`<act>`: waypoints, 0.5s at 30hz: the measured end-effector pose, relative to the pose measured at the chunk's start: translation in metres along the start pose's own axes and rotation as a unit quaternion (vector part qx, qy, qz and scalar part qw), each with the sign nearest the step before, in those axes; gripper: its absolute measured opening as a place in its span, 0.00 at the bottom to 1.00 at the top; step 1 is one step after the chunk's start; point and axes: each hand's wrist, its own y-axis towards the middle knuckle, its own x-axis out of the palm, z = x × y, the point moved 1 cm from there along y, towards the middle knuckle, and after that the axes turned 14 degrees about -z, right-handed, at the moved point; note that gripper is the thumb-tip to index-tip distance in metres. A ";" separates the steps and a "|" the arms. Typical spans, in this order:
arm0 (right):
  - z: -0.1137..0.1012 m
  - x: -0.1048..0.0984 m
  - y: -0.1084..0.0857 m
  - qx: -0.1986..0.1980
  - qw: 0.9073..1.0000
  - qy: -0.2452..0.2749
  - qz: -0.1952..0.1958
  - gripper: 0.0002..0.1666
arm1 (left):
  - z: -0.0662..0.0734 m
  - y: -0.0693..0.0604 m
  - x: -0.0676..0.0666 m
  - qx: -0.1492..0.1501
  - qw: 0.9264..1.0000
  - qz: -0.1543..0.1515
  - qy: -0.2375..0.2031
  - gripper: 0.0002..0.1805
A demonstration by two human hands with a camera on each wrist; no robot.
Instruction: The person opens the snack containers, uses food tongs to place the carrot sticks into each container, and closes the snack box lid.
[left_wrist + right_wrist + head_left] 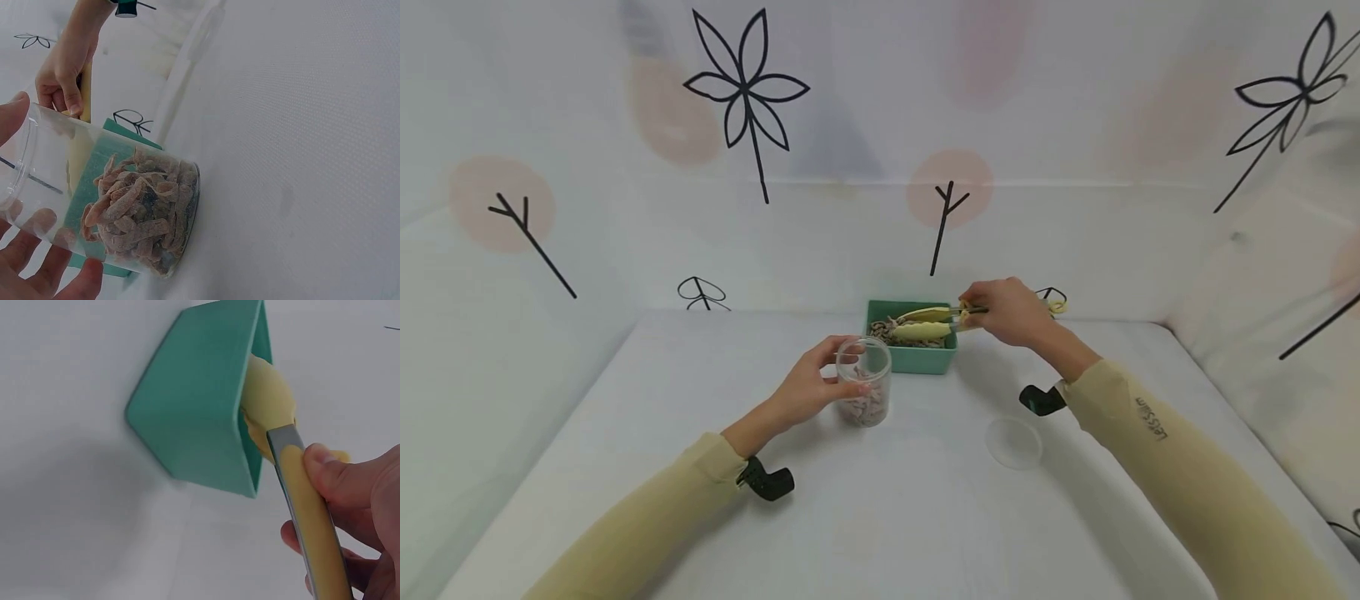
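My left hand (801, 387) grips a clear plastic jar (874, 407) round its upper part, thumb on the near side. Brownish dried strips (144, 212) fill its lower portion in the left wrist view. Behind the jar stands a green rectangular box (919, 362) with more brownish strips (883, 332) inside. My right hand (1011, 310) holds yellow tongs (923, 331) by their metal-edged handles, beside the box's right end. The yellow tong heads reach into the box, and their arms stand apart. In the right wrist view the box wall hides the tips of the tongs (312, 531).
A clear round lid (1013, 443) lies flat on the white table (880, 517), right of the jar and below my right forearm. White cloth walls (820, 242) with plant drawings rise behind the box and at both sides. Dark camera mounts (767, 481) hang below both wrists.
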 end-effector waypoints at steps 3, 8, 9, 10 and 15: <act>0.001 -0.004 -0.004 -0.003 1.000 0.014 0.007 0.21 | -0.001 0.000 0.000 -0.001 1.000 0.000 -0.001 0.36; 0.006 -0.006 -0.009 0.000 0.999 0.043 0.015 0.20 | 0.000 0.001 0.000 -0.002 1.000 -0.002 -0.002 0.37; 0.007 -0.005 -0.010 0.003 0.999 0.046 0.014 0.21 | 0.000 0.001 0.000 -0.003 1.000 -0.002 -0.002 0.37; 0.008 -0.005 -0.011 0.006 0.999 0.048 0.012 0.21 | 0.000 0.001 0.000 -0.004 1.000 -0.001 -0.002 0.37; 0.012 0.000 -0.015 0.009 0.999 0.048 0.006 0.21 | -0.001 0.001 0.000 -0.012 1.000 -0.002 -0.002 0.38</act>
